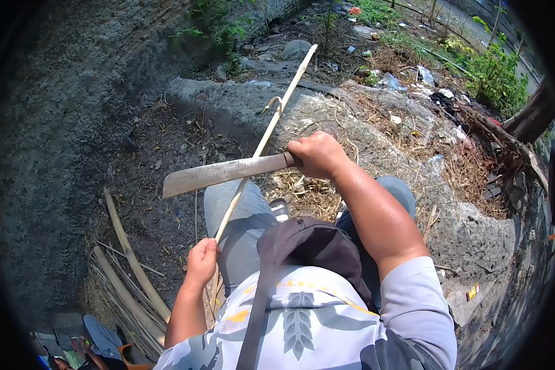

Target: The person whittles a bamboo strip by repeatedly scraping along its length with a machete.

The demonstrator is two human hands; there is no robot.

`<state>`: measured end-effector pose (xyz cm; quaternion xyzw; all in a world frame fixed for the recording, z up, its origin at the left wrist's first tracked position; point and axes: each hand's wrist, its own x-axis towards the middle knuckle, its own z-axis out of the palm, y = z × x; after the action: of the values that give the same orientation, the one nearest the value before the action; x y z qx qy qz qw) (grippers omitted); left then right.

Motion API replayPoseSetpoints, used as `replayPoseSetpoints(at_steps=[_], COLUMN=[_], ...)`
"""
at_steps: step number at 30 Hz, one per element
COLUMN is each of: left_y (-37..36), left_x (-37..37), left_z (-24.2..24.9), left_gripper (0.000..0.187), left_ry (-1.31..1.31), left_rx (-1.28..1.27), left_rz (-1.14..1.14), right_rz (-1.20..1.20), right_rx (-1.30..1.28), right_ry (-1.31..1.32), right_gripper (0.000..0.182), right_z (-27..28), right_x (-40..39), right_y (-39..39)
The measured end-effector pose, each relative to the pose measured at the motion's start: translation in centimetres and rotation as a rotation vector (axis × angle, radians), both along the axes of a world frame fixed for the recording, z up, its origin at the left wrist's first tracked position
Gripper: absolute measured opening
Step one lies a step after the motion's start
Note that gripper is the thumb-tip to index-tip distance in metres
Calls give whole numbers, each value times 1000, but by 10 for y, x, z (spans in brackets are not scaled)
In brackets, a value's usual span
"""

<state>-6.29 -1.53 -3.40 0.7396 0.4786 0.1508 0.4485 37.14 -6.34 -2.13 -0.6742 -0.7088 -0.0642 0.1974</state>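
My right hand (319,154) is closed round the dark handle of a machete (216,176), whose broad, worn blade points left. The blade crosses a long, pale bamboo strip (266,137) above my left knee and appears to touch it. My left hand (201,263) is closed on the near end of that strip, which slants up and away to the right. Beyond the blade, a thin curled shaving (274,103) hangs from the strip. The lower part of the strip passes in front of my jeans. A black bag (317,250) lies across my lap.
Split bamboo poles (126,246) and thin strips lie on the ground at left. A rough wall (49,142) rises beyond them. Another person (102,336) is partly visible at bottom left. Rocky ground (376,145) with dry shavings and litter (425,77) stretches ahead; a tree trunk (530,114) stands right.
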Motion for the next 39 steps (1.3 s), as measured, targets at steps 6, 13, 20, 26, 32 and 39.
replayPoseSetpoints(at_steps=[6, 13, 20, 26, 32, 39], left_y=[-1, -1, -3, -4, -1, 7], left_x=[-20, -29, -36, -34, -13, -39], left_z=[14, 1, -2, 1, 5, 33], left_gripper=[41, 41, 40, 41, 41, 42], left_ry=[89, 68, 45, 43, 56, 145], left_rx=[118, 114, 89, 35, 48, 204], left_rz=[12, 18, 42, 55, 68, -46], right_rz=[-393, -442, -402, -241, -36, -481], right_rx=[-39, -91, -83, -109, -117, -87], right_ry=[226, 248, 290, 402, 5, 330], right_gripper=[16, 16, 16, 18, 19, 14], right_z=[-2, 4, 5, -3, 16, 7], right_x=[32, 34, 33, 28, 1, 58], right_y=[-1, -12, -6, -7, -10, -12])
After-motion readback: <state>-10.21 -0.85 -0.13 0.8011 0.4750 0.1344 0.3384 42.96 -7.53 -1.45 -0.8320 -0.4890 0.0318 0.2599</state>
